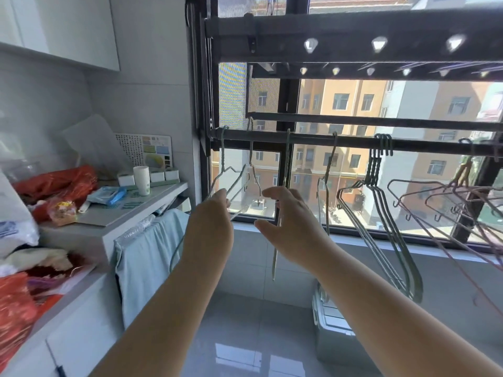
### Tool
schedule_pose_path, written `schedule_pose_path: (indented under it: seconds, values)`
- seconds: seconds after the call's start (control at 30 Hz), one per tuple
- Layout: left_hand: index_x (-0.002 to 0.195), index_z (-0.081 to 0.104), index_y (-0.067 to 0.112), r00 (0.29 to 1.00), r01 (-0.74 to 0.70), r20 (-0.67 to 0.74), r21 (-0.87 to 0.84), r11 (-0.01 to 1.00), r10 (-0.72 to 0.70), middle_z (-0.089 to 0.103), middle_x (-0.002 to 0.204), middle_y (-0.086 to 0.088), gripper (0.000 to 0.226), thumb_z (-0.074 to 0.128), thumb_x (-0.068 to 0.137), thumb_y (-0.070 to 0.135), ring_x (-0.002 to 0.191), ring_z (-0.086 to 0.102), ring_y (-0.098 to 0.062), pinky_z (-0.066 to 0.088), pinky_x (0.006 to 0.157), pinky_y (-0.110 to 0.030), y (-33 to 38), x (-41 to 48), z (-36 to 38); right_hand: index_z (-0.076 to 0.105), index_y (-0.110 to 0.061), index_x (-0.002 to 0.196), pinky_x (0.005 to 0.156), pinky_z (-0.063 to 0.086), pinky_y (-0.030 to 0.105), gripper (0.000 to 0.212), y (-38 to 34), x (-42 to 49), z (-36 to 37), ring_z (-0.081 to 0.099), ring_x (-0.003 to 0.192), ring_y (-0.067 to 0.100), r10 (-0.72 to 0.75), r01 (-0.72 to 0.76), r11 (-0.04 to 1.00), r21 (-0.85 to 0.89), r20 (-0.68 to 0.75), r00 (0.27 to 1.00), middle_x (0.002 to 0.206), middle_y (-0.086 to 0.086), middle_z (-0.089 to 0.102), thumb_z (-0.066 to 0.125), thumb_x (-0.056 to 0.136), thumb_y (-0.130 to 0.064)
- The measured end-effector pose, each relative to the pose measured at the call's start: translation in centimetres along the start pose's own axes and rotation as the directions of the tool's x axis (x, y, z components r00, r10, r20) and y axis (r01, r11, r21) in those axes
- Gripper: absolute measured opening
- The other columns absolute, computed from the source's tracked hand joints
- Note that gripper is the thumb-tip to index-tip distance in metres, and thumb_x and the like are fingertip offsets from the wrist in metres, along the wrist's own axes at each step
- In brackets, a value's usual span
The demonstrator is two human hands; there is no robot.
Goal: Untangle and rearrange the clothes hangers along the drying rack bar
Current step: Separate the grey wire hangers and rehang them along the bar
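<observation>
A dark drying rack bar (351, 142) runs across the window. Several thin green wire hangers hang from it. At the bar's left end hang two hangers (234, 177) close together, and my left hand (211, 221) pinches the lower wire of one of them. My right hand (285, 219) is open, fingers spread, just right of them beside a single hanger (286, 170) seen edge-on. Another single hanger (326, 175) hangs further right. A bunch of three green hangers (381, 213) follows, then tangled pinkish hangers (449, 197) at the far right.
A grey counter (141, 202) on the left holds a paper cup (141, 180), red bags (57, 183) and clutter. A pale green cloth (147, 257) hangs from the counter. A plastic box (334, 330) stands on the floor below the window. A perforated upper rack beam (353, 44) is overhead.
</observation>
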State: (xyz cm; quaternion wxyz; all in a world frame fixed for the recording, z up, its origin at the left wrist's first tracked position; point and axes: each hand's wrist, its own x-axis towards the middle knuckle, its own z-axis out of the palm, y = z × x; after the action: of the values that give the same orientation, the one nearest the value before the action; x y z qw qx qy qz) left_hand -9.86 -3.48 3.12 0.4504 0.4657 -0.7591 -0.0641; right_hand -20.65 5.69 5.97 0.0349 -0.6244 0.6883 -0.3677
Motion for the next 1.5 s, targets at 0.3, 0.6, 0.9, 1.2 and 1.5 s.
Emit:
schedule_pose_path:
  seconds: [0.3, 0.6, 0.9, 1.2, 1.5]
  values:
    - [0.088, 0.057, -0.001, 1.0, 0.002, -0.02, -0.016, 1.0, -0.002, 0.065, 0.08, -0.016, 0.022, 0.036, 0.084, -0.006, 0.073, 0.062, -0.029, 0.053, 0.063, -0.04, 0.2, 1.5, 1.5, 0.037, -0.018, 0.135, 0.107, 0.037, 0.034, 0.05, -0.5, -1.3, 0.1, 0.046, 0.125, 0.018, -0.089, 0.077, 0.994, 0.077, 0.175, 0.98, 0.137, 0.004, 0.046, 0.055, 0.088, -0.016]
    - [0.084, 0.059, 0.0, 0.996, 0.053, 0.064, 0.084, 0.995, -0.058, 0.065, 0.08, -0.018, 0.019, 0.041, 0.086, -0.004, 0.078, 0.062, -0.032, 0.04, 0.06, -0.032, -1.5, -0.5, 4.3, 0.038, -0.016, 0.135, 0.102, 0.039, 0.03, 0.047, -0.1, -2.4, 0.9, 0.047, 0.124, 0.019, -0.066, 0.008, 0.985, 0.173, 0.33, 0.942, 0.136, 0.006, 0.049, 0.044, 0.09, -0.006]
    - [0.098, 0.063, -0.001, 0.904, 0.424, 0.279, -0.489, 0.763, -0.324, 0.068, 0.073, -0.001, 0.02, 0.047, 0.092, 0.008, 0.066, 0.066, -0.012, 0.056, 0.071, -0.027, -8.0, -7.7, 2.5, 0.0, -0.025, 0.147, 0.09, 0.035, 0.023, 0.071, 1.5, -4.9, 6.6, 0.036, 0.133, 0.019, 0.054, -0.201, 0.944, 0.263, 0.478, 0.877, 0.155, 0.0, 0.014, 0.047, 0.093, -0.02]
    - [0.088, 0.066, 0.006, 0.806, 0.585, 0.518, -0.626, 0.516, -0.285, 0.073, 0.075, -0.003, 0.016, 0.05, 0.089, 0.005, 0.072, 0.069, -0.012, 0.054, 0.064, -0.016, -15.0, -9.7, -1.1, 0.005, -0.019, 0.148, 0.108, 0.024, 0.029, 0.075, 7.8, -4.1, 12.1, 0.026, 0.138, 0.025, 0.322, -0.389, 0.913, 0.12, 0.37, 0.871, 0.153, 0.011, 0.019, 0.053, 0.091, -0.028]
    - [0.088, 0.063, 0.009, 0.734, 0.667, 0.615, -0.574, 0.475, -0.288, 0.073, 0.071, 0.0, 0.02, 0.043, 0.091, 0.006, 0.069, 0.069, -0.008, 0.053, 0.058, -0.013, -24.1, -9.4, -2.9, 0.023, -0.014, 0.145, 0.111, 0.023, 0.033, 0.063, 13.1, -5.0, 14.4, 0.036, 0.128, 0.021, 0.507, -0.494, 0.861, -0.12, 0.285, 0.814, 0.138, 0.01, 0.04, 0.053, 0.09, -0.02]
